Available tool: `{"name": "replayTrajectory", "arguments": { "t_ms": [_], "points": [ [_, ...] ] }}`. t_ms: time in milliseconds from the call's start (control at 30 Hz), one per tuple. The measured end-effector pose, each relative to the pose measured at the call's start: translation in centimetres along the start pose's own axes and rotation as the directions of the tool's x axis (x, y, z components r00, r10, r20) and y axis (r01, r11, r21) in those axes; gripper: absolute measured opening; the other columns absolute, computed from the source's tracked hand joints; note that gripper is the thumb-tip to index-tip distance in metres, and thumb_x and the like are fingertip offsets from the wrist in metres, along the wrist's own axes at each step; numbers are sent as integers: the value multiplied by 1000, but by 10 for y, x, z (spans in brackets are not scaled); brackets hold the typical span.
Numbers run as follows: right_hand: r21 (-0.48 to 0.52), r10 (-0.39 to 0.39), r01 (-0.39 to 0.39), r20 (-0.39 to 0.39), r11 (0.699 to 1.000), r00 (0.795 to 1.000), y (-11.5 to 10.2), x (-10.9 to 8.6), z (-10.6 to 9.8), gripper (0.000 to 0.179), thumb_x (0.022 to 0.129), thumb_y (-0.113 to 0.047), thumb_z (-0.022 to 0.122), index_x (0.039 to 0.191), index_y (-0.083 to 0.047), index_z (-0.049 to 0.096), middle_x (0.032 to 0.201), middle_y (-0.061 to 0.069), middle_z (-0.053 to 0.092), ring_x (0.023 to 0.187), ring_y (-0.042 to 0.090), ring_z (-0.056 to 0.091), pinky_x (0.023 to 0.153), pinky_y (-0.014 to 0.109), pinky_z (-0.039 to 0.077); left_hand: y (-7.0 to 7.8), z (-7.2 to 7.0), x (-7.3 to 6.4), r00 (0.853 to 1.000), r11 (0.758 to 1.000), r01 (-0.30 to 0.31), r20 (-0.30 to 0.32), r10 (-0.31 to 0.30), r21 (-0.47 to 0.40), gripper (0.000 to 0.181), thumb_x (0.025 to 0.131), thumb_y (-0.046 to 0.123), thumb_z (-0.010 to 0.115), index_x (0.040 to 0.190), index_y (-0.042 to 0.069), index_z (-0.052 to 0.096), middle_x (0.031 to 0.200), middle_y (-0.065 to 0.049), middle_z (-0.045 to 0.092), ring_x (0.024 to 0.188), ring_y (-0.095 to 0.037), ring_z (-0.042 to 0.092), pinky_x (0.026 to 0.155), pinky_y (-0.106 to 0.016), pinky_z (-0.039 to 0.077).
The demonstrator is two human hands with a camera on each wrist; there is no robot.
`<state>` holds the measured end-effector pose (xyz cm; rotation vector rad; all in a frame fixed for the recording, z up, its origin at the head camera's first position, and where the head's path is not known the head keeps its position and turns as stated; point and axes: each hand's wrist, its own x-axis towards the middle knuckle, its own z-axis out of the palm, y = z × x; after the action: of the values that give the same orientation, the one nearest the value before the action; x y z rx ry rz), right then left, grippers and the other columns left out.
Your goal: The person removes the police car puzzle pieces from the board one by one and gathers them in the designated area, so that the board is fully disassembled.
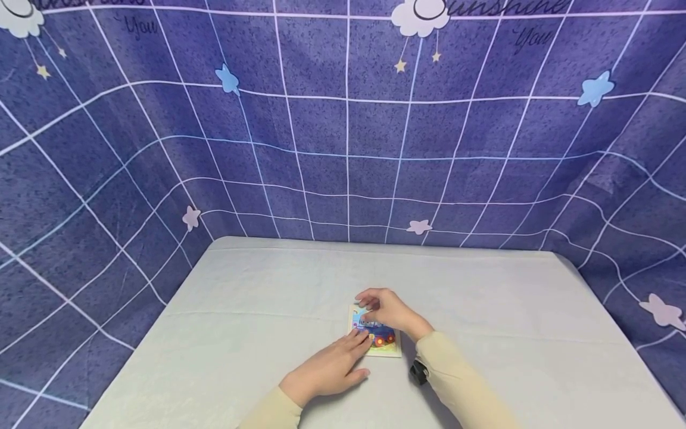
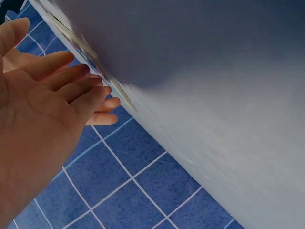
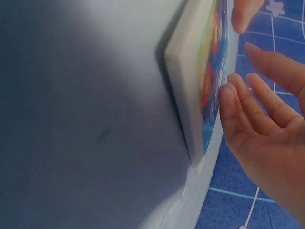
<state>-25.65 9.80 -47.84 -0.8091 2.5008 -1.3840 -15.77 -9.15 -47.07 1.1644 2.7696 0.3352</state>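
A small flat board [image 1: 382, 342] with a light rim lies on the table, printed with a blue cartoon vehicle on red wheels. My left hand [image 1: 332, 364] comes from the lower left, its straight fingertips resting on the board's left part. Over the board's upper right is my right hand [image 1: 392, 311], fingers loosely bent. In the right wrist view, a gap shows between the thumb and fingers of that hand [image 3: 271, 126], with nothing held; its fingertips are close to the board's face [image 3: 209, 81]. Both hands hide parts of the picture.
A pale cloth covers the table [image 1: 257, 286]. Blue curtain [image 1: 321, 131] with white grid lines and stars hangs behind and along both sides. A black device [image 1: 418, 372] sits at the right wrist, by the cuff of the beige sleeve [image 1: 461, 381].
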Motion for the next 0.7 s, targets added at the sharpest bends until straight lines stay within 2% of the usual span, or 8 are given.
{"name": "replayTrajectory", "arguments": {
  "t_ms": [167, 367, 533, 700],
  "points": [
    [-61, 20, -20, 4, 998, 1000, -2, 3, 4, 39, 77, 2, 75, 114, 4, 64, 99, 14, 67, 90, 28, 62, 80, 34, 54, 1, -1, 0, 999, 1000, 9, 36, -9, -6, 59, 99, 38, 51, 144, 1, 42, 151, -16, 35, 141, -31, 31, 113, -41, 31],
    [-122, 7, -8, -1, 992, 1000, -5, 4, 7, 37, 74, 5, 77, 110, 3, 65, 94, 13, 64, 82, 22, 58, 71, 24, 49, 1, -1, 0, 999, 1000, 7, 45, -7, -5, 58, 99, 38, 50, 143, 0, 43, 151, -17, 36, 140, -31, 31, 113, -40, 31],
    [-168, -19, 15, -17, 986, 1000, -4, 5, 9, 36, 72, 5, 78, 105, 4, 66, 91, 13, 62, 78, 21, 58, 67, 22, 48, 1, 0, 0, 999, 1000, 9, 46, -9, -6, 58, 99, 38, 51, 143, 1, 44, 151, -17, 36, 140, -31, 31, 113, -40, 31],
    [-194, 10, -17, -36, 981, 999, -4, 5, 9, 31, 73, 0, 81, 100, 3, 66, 89, 10, 58, 75, 16, 55, 66, 23, 48, 1, 0, 0, 999, 1000, 8, 45, -8, -5, 58, 99, 37, 51, 142, -1, 43, 151, -18, 36, 140, -31, 31, 113, -40, 31]
  ]
}}
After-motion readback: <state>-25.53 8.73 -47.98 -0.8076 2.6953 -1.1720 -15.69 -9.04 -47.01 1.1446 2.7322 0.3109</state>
